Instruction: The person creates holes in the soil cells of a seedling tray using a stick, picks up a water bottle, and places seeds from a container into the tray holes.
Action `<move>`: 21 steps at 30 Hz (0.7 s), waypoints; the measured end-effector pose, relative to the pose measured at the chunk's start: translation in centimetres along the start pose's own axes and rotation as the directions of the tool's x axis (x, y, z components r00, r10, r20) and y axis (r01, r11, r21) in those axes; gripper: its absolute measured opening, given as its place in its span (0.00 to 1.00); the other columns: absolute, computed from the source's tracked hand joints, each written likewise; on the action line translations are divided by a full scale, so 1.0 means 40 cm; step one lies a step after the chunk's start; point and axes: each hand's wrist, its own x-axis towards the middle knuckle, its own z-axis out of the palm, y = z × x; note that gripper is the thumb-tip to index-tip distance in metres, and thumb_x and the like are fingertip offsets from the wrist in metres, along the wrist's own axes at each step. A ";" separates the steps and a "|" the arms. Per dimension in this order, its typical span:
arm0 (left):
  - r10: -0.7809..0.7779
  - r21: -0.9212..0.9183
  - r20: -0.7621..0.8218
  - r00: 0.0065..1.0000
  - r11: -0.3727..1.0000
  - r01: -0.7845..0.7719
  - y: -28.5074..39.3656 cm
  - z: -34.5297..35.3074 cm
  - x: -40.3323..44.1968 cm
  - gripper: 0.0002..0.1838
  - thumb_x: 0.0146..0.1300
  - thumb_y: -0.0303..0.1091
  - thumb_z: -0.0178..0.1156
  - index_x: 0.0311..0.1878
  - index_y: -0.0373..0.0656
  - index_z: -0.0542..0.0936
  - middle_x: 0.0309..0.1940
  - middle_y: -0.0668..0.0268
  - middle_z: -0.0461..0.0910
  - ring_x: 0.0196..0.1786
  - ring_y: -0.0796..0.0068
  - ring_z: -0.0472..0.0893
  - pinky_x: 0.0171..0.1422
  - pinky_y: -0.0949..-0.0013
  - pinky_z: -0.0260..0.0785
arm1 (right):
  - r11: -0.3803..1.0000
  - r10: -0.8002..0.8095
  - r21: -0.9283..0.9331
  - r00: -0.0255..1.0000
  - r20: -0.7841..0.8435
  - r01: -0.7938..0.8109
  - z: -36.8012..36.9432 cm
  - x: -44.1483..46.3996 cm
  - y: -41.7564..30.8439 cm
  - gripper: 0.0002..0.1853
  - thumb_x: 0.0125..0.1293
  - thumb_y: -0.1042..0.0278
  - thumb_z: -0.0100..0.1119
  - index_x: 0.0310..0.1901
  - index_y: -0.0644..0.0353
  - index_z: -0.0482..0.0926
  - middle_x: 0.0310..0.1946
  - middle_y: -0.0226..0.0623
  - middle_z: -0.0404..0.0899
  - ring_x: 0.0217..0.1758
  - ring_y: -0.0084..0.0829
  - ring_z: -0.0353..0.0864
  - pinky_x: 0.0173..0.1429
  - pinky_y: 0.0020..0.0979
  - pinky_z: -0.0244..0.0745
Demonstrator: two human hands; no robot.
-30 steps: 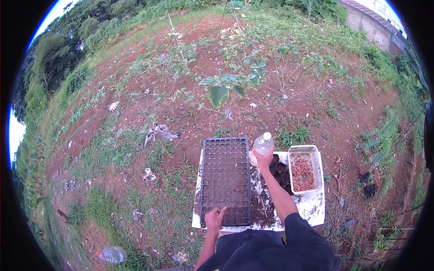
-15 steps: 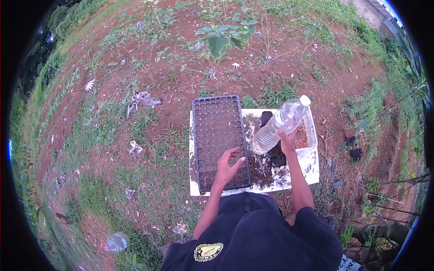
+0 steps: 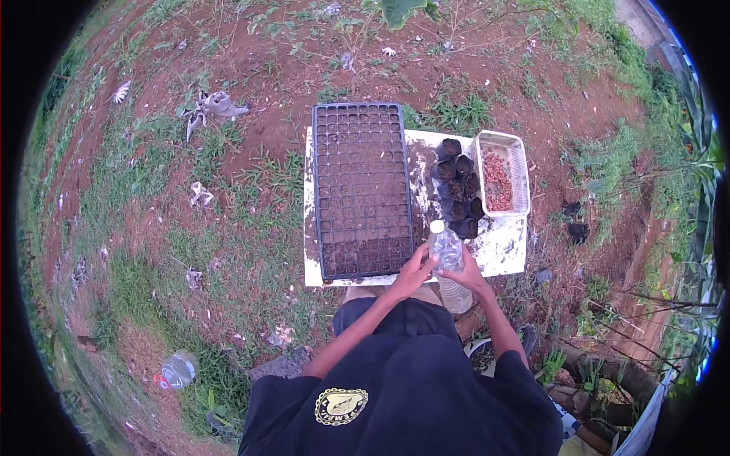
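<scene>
A clear plastic bottle with a white cap [image 3: 450, 286] is upright or slightly tilted near the front edge of the white board [image 3: 511, 258]. My right hand [image 3: 467, 273] is wrapped round its right side. At the bottle's left side is my left hand [image 3: 415, 272], its fingers bent against the bottle near the upper part. A black seedling tray [image 3: 363, 182] with soil in its many cells lies on the board's left. Several small black pots [image 3: 454, 188] with soil stand right of the tray. Beside them a white basket [image 3: 521, 176] holds reddish pellets or seeds.
A large clear bottle [image 3: 179, 370] lies on the grass at the lower left. Crumpled grey cloth or plastic [image 3: 217, 106] is on the ground beyond the board. Small black pots [image 3: 578, 231] lie to the right, with branches [image 3: 639, 323] at the lower right.
The view has tilted down. My right hand has brought the bottle from above the pots back towards my body. My left hand has moved from over the tray to the bottle.
</scene>
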 end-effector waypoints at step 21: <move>-0.188 0.047 -0.281 0.941 0.977 0.209 -0.103 -0.023 0.042 0.36 0.71 0.61 0.54 0.66 0.38 0.69 0.56 0.50 0.80 0.59 0.59 0.80 0.62 0.60 0.71 | 0.976 0.193 -0.137 0.963 0.188 -0.169 0.049 0.067 0.119 0.52 0.49 0.49 0.78 0.72 0.63 0.62 0.63 0.48 0.75 0.66 0.38 0.75 0.69 0.38 0.68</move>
